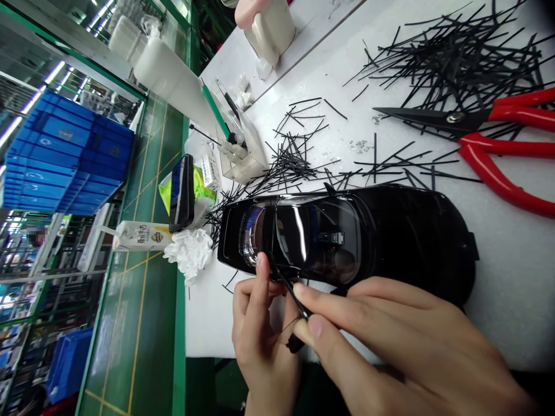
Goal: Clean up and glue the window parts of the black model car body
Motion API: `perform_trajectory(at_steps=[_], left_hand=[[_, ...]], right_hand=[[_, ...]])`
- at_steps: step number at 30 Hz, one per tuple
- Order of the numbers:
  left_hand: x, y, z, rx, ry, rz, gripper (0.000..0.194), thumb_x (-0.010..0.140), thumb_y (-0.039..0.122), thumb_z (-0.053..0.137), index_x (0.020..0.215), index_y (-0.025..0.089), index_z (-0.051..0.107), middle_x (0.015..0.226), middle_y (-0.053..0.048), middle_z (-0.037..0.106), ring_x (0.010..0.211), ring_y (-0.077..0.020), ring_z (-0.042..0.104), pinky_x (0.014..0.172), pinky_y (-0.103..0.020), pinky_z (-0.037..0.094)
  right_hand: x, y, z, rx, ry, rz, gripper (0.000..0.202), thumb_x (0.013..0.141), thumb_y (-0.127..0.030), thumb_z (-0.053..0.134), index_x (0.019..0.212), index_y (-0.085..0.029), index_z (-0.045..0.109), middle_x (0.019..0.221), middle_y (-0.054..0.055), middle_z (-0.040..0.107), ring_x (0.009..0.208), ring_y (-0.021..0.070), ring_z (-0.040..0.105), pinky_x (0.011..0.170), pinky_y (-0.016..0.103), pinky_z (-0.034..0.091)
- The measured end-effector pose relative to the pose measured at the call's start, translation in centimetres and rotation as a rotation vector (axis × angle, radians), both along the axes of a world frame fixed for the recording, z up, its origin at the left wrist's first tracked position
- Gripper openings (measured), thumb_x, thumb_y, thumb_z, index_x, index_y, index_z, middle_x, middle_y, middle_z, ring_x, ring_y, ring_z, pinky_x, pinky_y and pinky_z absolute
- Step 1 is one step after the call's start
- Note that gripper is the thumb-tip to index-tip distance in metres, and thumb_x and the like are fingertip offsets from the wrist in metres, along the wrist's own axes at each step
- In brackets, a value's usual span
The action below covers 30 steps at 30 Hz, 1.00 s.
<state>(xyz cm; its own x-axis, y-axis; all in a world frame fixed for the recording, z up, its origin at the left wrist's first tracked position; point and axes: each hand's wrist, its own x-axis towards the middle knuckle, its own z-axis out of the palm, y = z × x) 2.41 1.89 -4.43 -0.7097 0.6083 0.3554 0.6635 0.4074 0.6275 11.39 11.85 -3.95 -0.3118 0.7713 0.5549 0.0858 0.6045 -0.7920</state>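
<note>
A glossy black model car (414, 237) lies on the white worktop, roof up, its long side towards me. My left hand (264, 329) is at the near side of the car. One finger stands up against the rear window pillar and the others are curled; what they pinch, if anything, is hidden. My right hand (385, 335) grips a slender black tool (297, 299) between thumb and fingers. The tool's tip points at the car's side beside my left fingertip; its exact kind is unclear. Below the tool shows a small black piece (295, 344) with a thin wire-like line.
Black strips (459, 55) are heaped at the back right, more (295, 159) behind the car. Red-handled pliers (468, 121) lie at right. Around the left end stand a clear tool holder (245, 162), crumpled tissue (191, 251), a phone (182, 190) and a drink carton (143, 236). A mug (273, 29) stands farther back.
</note>
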Motion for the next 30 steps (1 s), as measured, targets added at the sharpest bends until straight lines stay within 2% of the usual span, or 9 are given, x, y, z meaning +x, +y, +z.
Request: perform_trajectory(at_steps=[3, 10, 15, 19, 21, 25, 30], left_hand=[[-0.3, 0.1, 0.0, -0.04, 0.088, -0.031, 0.063, 0.087, 0.014, 0.066, 0.144, 0.035, 0.048, 0.082, 0.002, 0.054, 0.073, -0.011, 0.059, 0.069, -0.019, 0.054], [-0.2, 0.0, 0.0, -0.051, 0.032, -0.023, 0.065, 0.088, 0.013, 0.065, 0.144, 0.04, 0.046, 0.082, 0.002, 0.054, 0.074, -0.0113, 0.058, 0.07, -0.02, 0.054], [-0.2, -0.1, -0.1, -0.021, -0.013, 0.002, 0.061, 0.086, 0.015, 0.066, 0.142, 0.032, 0.052, 0.081, 0.0, 0.058, 0.074, -0.0134, 0.061, 0.069, -0.022, 0.056], [-0.2, 0.0, -0.2, 0.0, 0.032, -0.017, 0.057, 0.089, 0.016, 0.064, 0.142, 0.034, 0.051, 0.083, 0.0, 0.056, 0.075, -0.0114, 0.059, 0.068, -0.018, 0.055], [-0.2, 0.0, -0.1, 0.006, 0.034, -0.028, 0.053, 0.092, 0.019, 0.061, 0.141, 0.034, 0.052, 0.083, -0.001, 0.056, 0.075, -0.0112, 0.059, 0.067, -0.018, 0.056], [-0.1, -0.2, -0.2, 0.025, -0.014, -0.007, 0.047, 0.095, 0.024, 0.057, 0.14, 0.035, 0.054, 0.085, -0.001, 0.057, 0.074, -0.0125, 0.061, 0.067, -0.02, 0.058], [0.1, 0.1, -0.5, 0.029, -0.014, 0.041, 0.056, 0.087, 0.018, 0.067, 0.138, 0.037, 0.055, 0.082, 0.0, 0.056, 0.071, -0.0125, 0.061, 0.065, -0.021, 0.058]], right_hand=[[-0.2, -0.4, 0.5, -0.047, 0.011, -0.045, 0.017, 0.086, -0.016, 0.069, 0.075, -0.027, 0.069, 0.079, -0.007, 0.076, 0.065, 0.0114, 0.07, 0.072, 0.022, 0.06], [0.3, 0.6, 0.1, 0.1, -0.072, 0.094, 0.025, 0.091, -0.018, 0.063, 0.068, -0.025, 0.069, 0.074, -0.003, 0.074, 0.059, 0.0117, 0.069, 0.065, 0.021, 0.061], [0.5, 1.1, -0.3, 0.114, -0.02, 0.122, 0.026, 0.092, -0.014, 0.062, 0.069, -0.024, 0.069, 0.069, -0.005, 0.072, 0.058, 0.0069, 0.069, 0.074, 0.014, 0.059], [0.3, 1.0, -1.0, 0.117, 0.03, 0.144, 0.014, 0.092, -0.022, 0.067, 0.079, -0.024, 0.071, 0.077, -0.006, 0.074, 0.063, 0.0059, 0.069, 0.08, 0.014, 0.058], [0.1, 0.8, -1.4, 0.14, 0.067, 0.109, 0.014, 0.093, -0.021, 0.066, 0.079, -0.023, 0.071, 0.08, -0.006, 0.074, 0.067, 0.0043, 0.068, 0.082, 0.013, 0.057], [-0.4, 0.4, -1.3, 0.07, 0.061, 0.033, 0.016, 0.09, -0.019, 0.071, 0.075, -0.023, 0.07, 0.08, -0.007, 0.074, 0.07, 0.0041, 0.068, 0.077, 0.014, 0.056], [-0.2, 0.9, -1.1, 0.113, 0.019, 0.127, 0.017, 0.091, -0.02, 0.069, 0.075, -0.024, 0.07, 0.079, -0.008, 0.075, 0.064, 0.004, 0.067, 0.07, 0.015, 0.058]])
